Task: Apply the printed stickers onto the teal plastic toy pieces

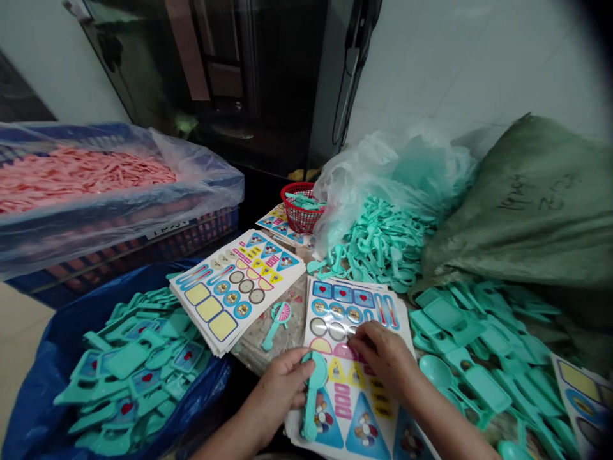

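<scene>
My left hand (285, 390) is closed on a teal plastic toy piece (316, 377) with a round head and a long handle, held over the left edge of a sticker sheet (402, 319). My right hand (383, 354) has its fingertips pinched at the edge of a pink half-round sticker (343, 351) on that sheet. The sheet tops a stack and carries heart squares, circles, yellow shapes and blue triangles. Between this stack and another stack of sticker sheets (239, 281) lies a similar teal piece (275, 327), bearing a pink half-round sticker.
On the left, a blue bag (29, 396) holds teal pieces, some with heart stickers. Behind it stands a blue crate (201, 233) of pink parts. A red basket (301, 220), a heap of teal parts (383, 243) and a green sack (522, 198) are farther back. Teal pieces (479, 345) lie right.
</scene>
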`<state>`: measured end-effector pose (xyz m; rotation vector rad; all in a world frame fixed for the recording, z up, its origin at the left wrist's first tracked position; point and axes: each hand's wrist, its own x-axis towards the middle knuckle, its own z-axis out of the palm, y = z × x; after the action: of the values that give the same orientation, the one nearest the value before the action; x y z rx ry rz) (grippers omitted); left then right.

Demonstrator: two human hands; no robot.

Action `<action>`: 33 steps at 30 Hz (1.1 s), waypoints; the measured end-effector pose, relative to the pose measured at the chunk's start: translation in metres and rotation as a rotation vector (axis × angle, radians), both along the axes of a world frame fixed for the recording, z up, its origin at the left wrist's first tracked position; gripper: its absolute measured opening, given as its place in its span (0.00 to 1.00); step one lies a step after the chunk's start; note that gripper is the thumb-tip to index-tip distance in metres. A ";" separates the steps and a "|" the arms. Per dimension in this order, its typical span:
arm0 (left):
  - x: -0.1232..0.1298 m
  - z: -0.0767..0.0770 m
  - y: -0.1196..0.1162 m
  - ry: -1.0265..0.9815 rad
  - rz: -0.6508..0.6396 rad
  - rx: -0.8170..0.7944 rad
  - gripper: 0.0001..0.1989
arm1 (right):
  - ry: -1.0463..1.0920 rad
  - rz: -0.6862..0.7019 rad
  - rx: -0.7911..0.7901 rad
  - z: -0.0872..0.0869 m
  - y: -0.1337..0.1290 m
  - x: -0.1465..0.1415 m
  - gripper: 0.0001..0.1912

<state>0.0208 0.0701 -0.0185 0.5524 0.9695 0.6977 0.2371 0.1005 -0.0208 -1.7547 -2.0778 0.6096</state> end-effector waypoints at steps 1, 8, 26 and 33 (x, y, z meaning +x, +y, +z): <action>0.000 -0.001 0.000 -0.002 0.000 0.002 0.17 | -0.003 0.004 0.006 -0.001 0.000 0.002 0.09; 0.000 -0.006 0.002 -0.010 -0.005 -0.004 0.17 | -0.009 -0.012 -0.019 -0.007 0.001 0.004 0.09; 0.000 -0.008 0.002 0.039 -0.036 0.029 0.17 | -0.009 -0.001 -0.063 0.000 0.010 -0.001 0.08; 0.002 -0.007 0.000 0.046 -0.024 0.042 0.17 | -0.053 0.074 0.002 0.019 0.003 -0.002 0.13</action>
<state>0.0230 0.0706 -0.0252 0.6184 0.9912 0.6875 0.2347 0.1032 -0.0015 -1.7177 -2.1869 0.5877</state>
